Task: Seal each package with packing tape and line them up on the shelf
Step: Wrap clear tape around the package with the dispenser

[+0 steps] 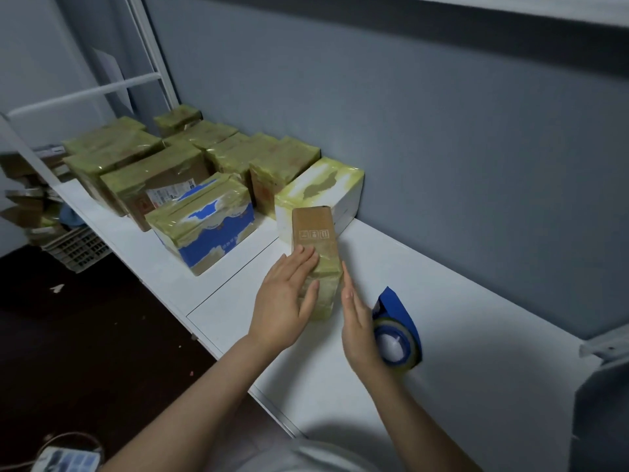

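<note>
Your left hand (286, 301) lies flat with straight fingers across the top and left face of the slim brown package (315, 233), pressing rather than gripping. Your right hand (357, 321) stands edge-on, fingers straight, against or just beside the package's right face; I cannot tell whether it touches. From this, you appear to be smoothing the tape down. Rub from the middle of the yellowish wrap out to its edges, and press each corner so no flap lifts. The far half looks like bare cardboard and probably wants another pass.

The package lies on the white surface (476, 335). Its long axis runs away from you toward the wall, the far end just in front of the white box (340, 195), and the printed symbols face up. The blue tape dispenser (398, 335) sits just beyond your right hand. The sealed packages (204, 226) are grouped to the left.
</note>
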